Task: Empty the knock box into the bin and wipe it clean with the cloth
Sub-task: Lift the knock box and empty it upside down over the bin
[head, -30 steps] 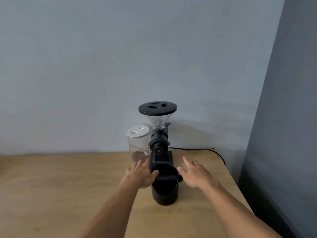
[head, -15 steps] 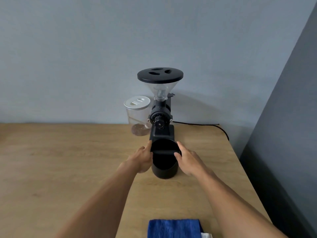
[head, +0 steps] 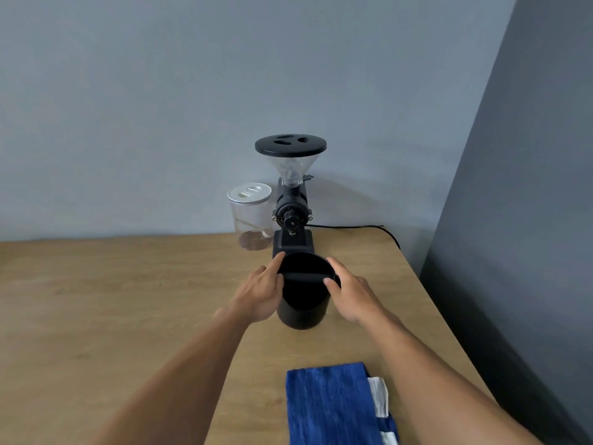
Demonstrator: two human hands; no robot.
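The black round knock box [head: 303,311] with a bar across its mouth stands on the wooden table, just in front of the grinder. My left hand [head: 261,292] presses its left wall, fingers on the rim. My right hand [head: 351,295] clasps its right wall, thumb at the bar's end. A folded blue cloth [head: 333,406] lies on the table near me, between my forearms, partly under my right arm. No bin shows in this view.
A black coffee grinder [head: 291,216] with a clear hopper stands behind the knock box, its cable [head: 369,227] trailing right. A clear jar [head: 251,216] with a white lid sits left of it. The table [head: 112,300] ends at the right near a dark grey wall.
Both hands went from hovering beside the knock box to closing on its sides. The view tipped down, bringing more of the blue cloth into sight.
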